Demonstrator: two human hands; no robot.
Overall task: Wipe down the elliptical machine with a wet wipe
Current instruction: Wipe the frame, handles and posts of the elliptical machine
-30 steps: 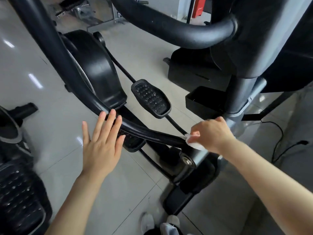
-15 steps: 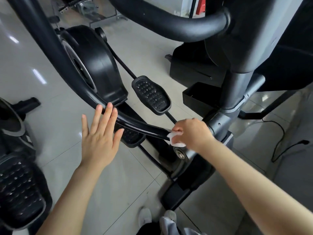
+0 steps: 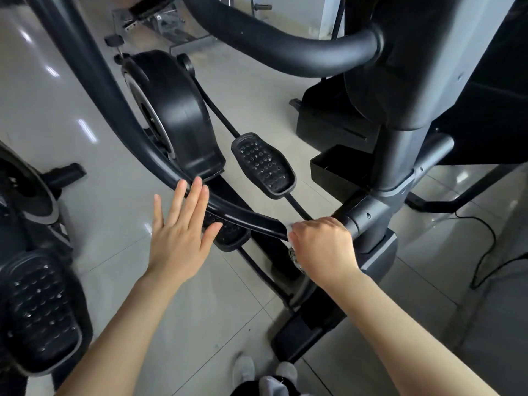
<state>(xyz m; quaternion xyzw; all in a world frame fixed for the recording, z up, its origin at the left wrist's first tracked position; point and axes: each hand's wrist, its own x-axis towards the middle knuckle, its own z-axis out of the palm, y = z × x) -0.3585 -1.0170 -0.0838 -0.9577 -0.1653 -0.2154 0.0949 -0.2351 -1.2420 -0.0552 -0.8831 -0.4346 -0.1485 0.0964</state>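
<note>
The black elliptical machine fills the view, with a curved swing arm [image 3: 125, 138] running from top left down to a grey pivot joint [image 3: 368, 215]. My right hand [image 3: 320, 250] grips a white wet wipe [image 3: 290, 232] around the low end of that arm, beside the joint; only a sliver of the wipe shows. My left hand [image 3: 180, 232] is flat with straight fingers, fingertips touching the arm further up. A studded pedal [image 3: 263, 165] and the flywheel housing [image 3: 174, 115] lie behind the arm.
A second machine with a studded pedal [image 3: 43, 312] stands at the left edge. A black tray [image 3: 337, 170] and a base unit [image 3: 328, 118] sit on the tiled floor behind. A cable [image 3: 485, 252] trails at right. My shoes [image 3: 245, 370] show at the bottom.
My right hand has slid the wipe along the low end of the arm, first leftward, then settled near the joint with less wipe showing. The left hand has stayed against the arm.
</note>
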